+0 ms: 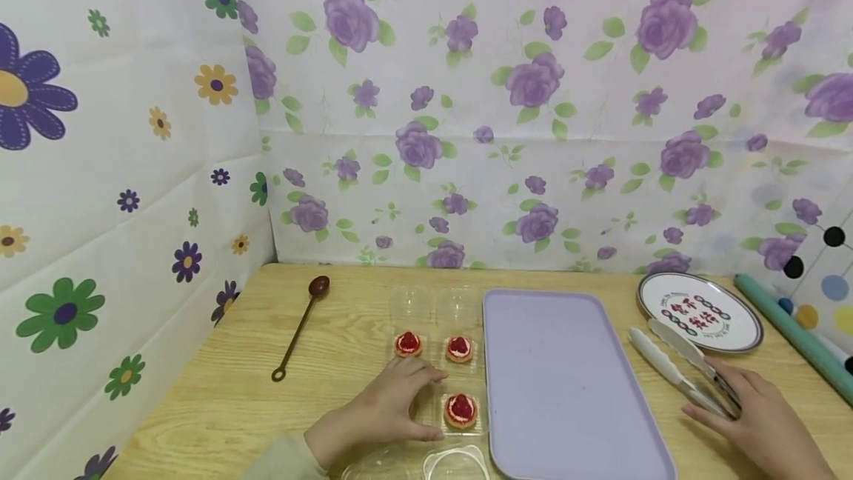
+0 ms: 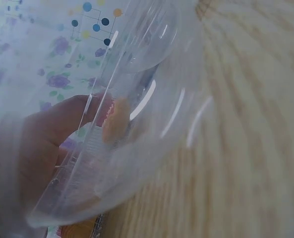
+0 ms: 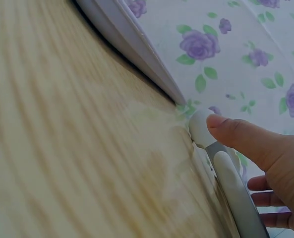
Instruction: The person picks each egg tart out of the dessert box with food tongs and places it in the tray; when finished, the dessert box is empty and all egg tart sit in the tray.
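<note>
My left hand point(image 1: 383, 402) hovers at the clear plastic boxes, thumb and fingers spread beside a red-topped tart point(image 1: 460, 411) in a clear tray. Two more tarts, a left one point(image 1: 409, 344) and a right one point(image 1: 459, 349), sit behind it in their own compartments. Close up in the left wrist view, a clear lid point(image 2: 151, 114) covers much of the scene, with a tart point(image 2: 116, 121) seen through it. My right hand point(image 1: 766, 413) is over the white-ended metal tongs point(image 1: 676, 372) lying on the table. Its straight thumb point(image 3: 246, 139) lies on one side, the fingers on the other.
A lilac tray point(image 1: 560, 384) lies between the hands. Behind the tongs is a white plate point(image 1: 700, 313) with red print, and a green roll point(image 1: 796, 339) runs along the right edge. A brown long-handled spoon point(image 1: 300, 328) lies at the left on the wooden table point(image 1: 220, 406).
</note>
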`<state>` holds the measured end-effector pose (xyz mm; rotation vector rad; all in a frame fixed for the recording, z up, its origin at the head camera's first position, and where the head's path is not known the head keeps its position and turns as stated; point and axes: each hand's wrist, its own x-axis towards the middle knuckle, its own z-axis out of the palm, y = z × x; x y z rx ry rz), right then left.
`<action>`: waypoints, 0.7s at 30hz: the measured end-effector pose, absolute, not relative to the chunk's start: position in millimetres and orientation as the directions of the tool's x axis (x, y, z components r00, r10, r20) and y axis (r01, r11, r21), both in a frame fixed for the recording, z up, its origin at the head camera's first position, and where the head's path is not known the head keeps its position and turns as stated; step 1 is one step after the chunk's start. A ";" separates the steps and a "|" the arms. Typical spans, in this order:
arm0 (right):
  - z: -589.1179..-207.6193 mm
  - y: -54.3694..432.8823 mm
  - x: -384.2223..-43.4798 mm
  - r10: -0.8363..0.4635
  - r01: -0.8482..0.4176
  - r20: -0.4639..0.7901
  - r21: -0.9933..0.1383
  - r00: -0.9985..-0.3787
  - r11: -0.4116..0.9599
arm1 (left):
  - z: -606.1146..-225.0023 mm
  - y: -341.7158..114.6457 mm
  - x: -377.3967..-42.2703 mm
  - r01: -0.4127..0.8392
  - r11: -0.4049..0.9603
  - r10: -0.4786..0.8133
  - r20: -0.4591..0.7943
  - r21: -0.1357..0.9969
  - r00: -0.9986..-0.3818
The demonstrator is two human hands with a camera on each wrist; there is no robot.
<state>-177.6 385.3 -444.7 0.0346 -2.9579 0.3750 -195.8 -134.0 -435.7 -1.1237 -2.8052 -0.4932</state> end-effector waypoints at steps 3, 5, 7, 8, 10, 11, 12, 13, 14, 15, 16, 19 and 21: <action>-445.7 386.8 -177.9 0.002 -0.037 0.165 -0.236 -0.986 0.971 | -434.2 -134.0 -195.4 0.684 0.677 0.664 0.173 0.271 -0.727; -447.4 388.0 -177.7 0.006 -0.036 0.174 -0.237 -0.985 0.971 | -433.4 -133.8 -195.2 0.679 0.681 0.663 0.163 0.273 -0.731; -448.7 389.4 -178.2 0.018 -0.023 0.172 -0.234 -0.985 0.972 | -432.5 -133.5 -194.6 0.672 0.686 0.658 0.156 0.278 -0.737; -449.7 390.4 -178.7 0.025 -0.015 0.167 -0.234 -0.986 0.972 | -432.2 -133.2 -194.5 0.670 0.689 0.655 0.158 0.277 -0.739; -450.8 392.3 -179.7 0.042 0.004 0.157 -0.233 -0.987 0.972 | -431.4 -132.6 -194.1 0.665 0.693 0.650 0.160 0.278 -0.743; -451.2 393.2 -180.3 0.051 0.015 0.148 -0.232 -0.988 0.973 | -431.0 -132.3 -193.7 0.663 0.696 0.647 0.161 0.276 -0.745; -451.5 394.1 -180.9 0.059 0.025 0.139 -0.230 -0.989 0.973 | -430.7 -132.0 -193.3 0.661 0.699 0.644 0.161 0.273 -0.748; -451.8 394.8 -181.4 0.068 0.036 0.132 -0.229 -0.989 0.973 | -430.2 -131.6 -193.0 0.658 0.703 0.641 0.162 0.268 -0.750; -452.3 395.5 -181.5 0.073 0.042 0.129 -0.227 -0.989 0.973 | -429.8 -131.2 -192.6 0.657 0.708 0.639 0.162 0.260 -0.752; -452.5 396.0 -181.6 0.079 0.048 0.132 -0.225 -0.988 0.973 | -429.3 -130.8 -192.1 0.655 0.711 0.636 0.161 0.255 -0.754; -453.2 396.6 -181.5 0.083 0.051 0.135 -0.224 -0.987 0.973 | -429.0 -130.5 -191.6 0.653 0.715 0.635 0.160 0.248 -0.756; -455.0 398.1 -180.8 0.095 0.060 0.150 -0.224 -0.984 0.973 | -428.6 -129.6 -190.7 0.652 0.721 0.632 0.163 0.234 -0.757; -456.2 399.3 -179.8 0.096 0.055 0.173 -0.227 -0.980 0.972 | -428.8 -129.4 -190.1 0.657 0.719 0.635 0.171 0.225 -0.753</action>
